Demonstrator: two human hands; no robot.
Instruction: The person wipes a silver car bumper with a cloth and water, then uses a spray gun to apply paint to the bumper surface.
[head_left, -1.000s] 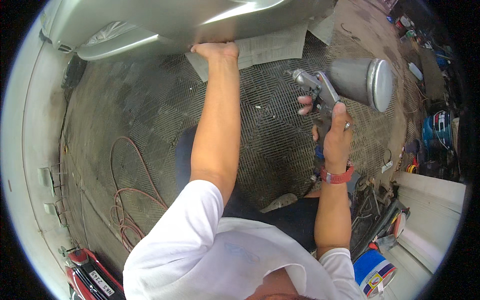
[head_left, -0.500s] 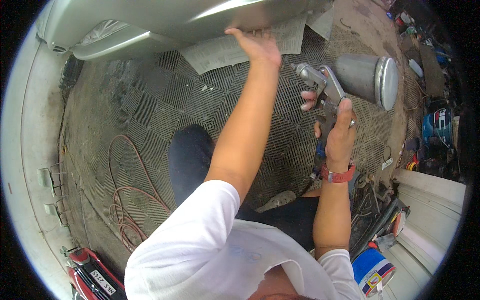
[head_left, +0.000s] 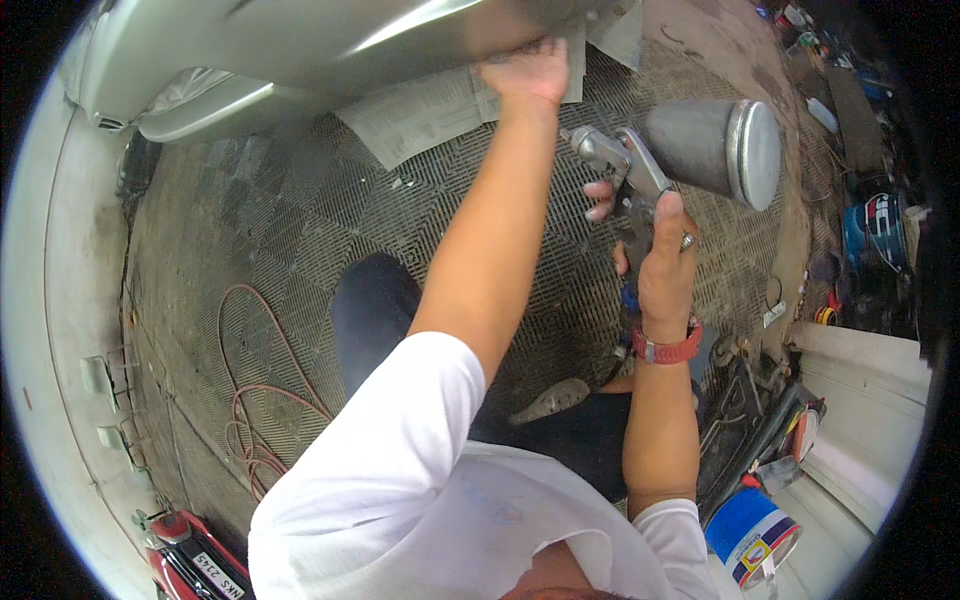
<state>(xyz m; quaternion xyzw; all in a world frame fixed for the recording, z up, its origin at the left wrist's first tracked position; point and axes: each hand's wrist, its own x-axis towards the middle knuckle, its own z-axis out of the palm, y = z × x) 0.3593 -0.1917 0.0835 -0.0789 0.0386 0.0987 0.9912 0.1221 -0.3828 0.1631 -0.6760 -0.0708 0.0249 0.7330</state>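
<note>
My left hand (head_left: pixel 530 76) reaches far forward to the lower edge of a silver-grey car bumper (head_left: pixel 330 55). Its fingers are stretched out and spread, over a sheet of newspaper (head_left: pixel 420 125) that hangs along that edge. Whether the fingertips press on the bumper or the paper, I cannot tell. My right hand (head_left: pixel 665 260), with a red watch at the wrist, is wrapped round the handle of a spray gun (head_left: pixel 640 165). The gun's metal cup (head_left: pixel 705 150) sticks out to the right, and its nozzle points left, near my left forearm.
Grey patterned matting (head_left: pixel 270 200) covers the floor. A reddish hose (head_left: pixel 245 400) lies coiled at the left. At the lower right stand a blue paint can (head_left: pixel 745 535) and assorted tools. A blue bucket (head_left: pixel 875 235) sits at the far right, and a red jack-like item (head_left: pixel 185 545) lower left.
My left hand has slid rightward along the bumper's lower edge and the newspaper. The view has shifted slightly. My right hand keeps its grip on the spray gun, held in much the same pose.
</note>
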